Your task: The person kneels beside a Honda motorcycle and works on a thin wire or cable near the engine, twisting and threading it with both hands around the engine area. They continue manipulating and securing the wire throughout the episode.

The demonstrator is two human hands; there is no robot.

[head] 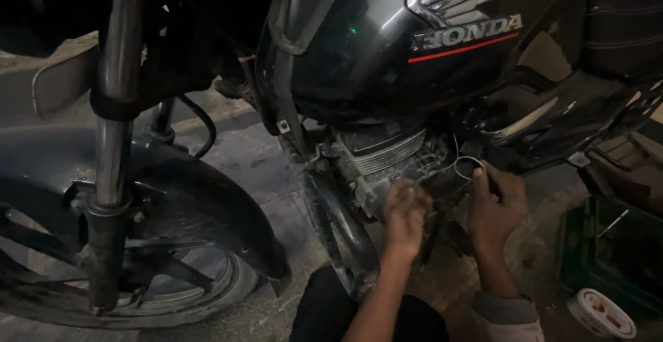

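Dark-trousered knee [324, 311] is sitting nearest the camera at the bottom edge, with both forearms reaching away from it toward the motorcycle engine [387, 159]. Left hand [406, 218] is curling loosely with fingers bent against the lower part of the engine; it is blurred and dim, so I cannot tell whether it is gripping anything. Right hand [496, 204] is pinching a thin pale wire [464, 162] between thumb and fingertips, just right of the engine's finned cylinder, and the wire is looping up from the fingers toward the underside of the black fuel tank [400, 38]. At the near right, a small round tub [602, 312] with a pale rim is lying on the ground, its contents too dim to make out, and just beyond it a dark green crate [611, 252] is standing with a slim metal tool [613, 223] leaning inside it. At the left, the front wheel [131, 273] is resting under its dark mudguard [152, 176], with the shiny fork leg [114, 128] rising beside it and a black cable [204, 124] curving behind. Paved ground [252, 155] of grey stone is showing between wheel and engine, dusty and poorly lit, and the whole scene is lying in near darkness.
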